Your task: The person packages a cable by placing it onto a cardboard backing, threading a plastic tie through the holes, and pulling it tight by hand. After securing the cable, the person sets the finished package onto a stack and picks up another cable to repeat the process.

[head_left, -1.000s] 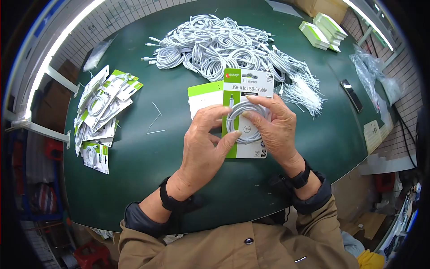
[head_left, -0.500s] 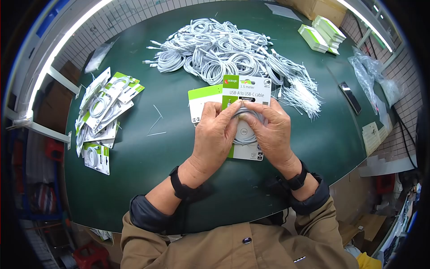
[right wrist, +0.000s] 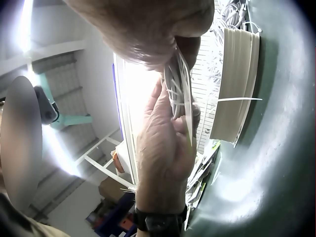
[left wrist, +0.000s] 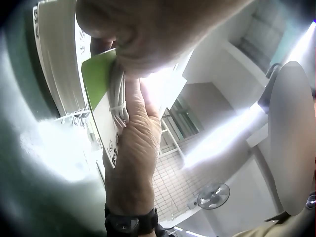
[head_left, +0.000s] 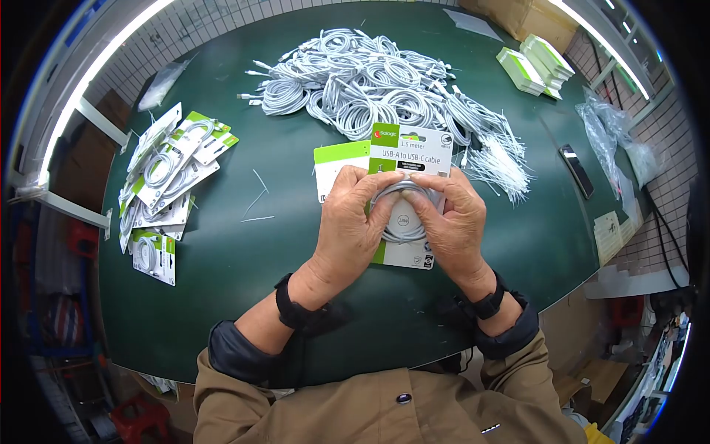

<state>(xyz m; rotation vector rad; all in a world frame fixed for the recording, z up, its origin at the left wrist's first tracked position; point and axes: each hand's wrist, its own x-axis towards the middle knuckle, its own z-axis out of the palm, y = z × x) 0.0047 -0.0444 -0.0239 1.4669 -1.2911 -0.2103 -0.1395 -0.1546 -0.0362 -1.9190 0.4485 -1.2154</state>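
Note:
Both hands hold a green and white backing card (head_left: pixel 399 255) upright above the table, printed "USB-A to USB-C cable". A coiled white cable (head_left: pixel 403 236) lies against its front. The left hand (head_left: pixel 349 222) grips the left side, and the right hand (head_left: pixel 458 226) grips the right. Thumbs and index fingertips of both hands meet at the top of the coil, just under the printed title, pinching there. What lies between the fingertips is hidden. In the right wrist view, the coil (right wrist: pixel 174 94) shows edge-on against the card (right wrist: pixel 186 106).
A stack of cards (head_left: pixel 342 154) stands right behind the held card. Farther back are a heap of coiled cables (head_left: pixel 355 81) and a bundle of white ties (head_left: pixel 499 163). Carded cables (head_left: pixel 163 177) pile up at left. A phone (head_left: pixel 577 170) and more cards (head_left: pixel 536 66) lie at right.
The left hand has moved from the coil's left side up to its top, meeting the right hand's fingertips. The cable's connector has become covered by the left hand.

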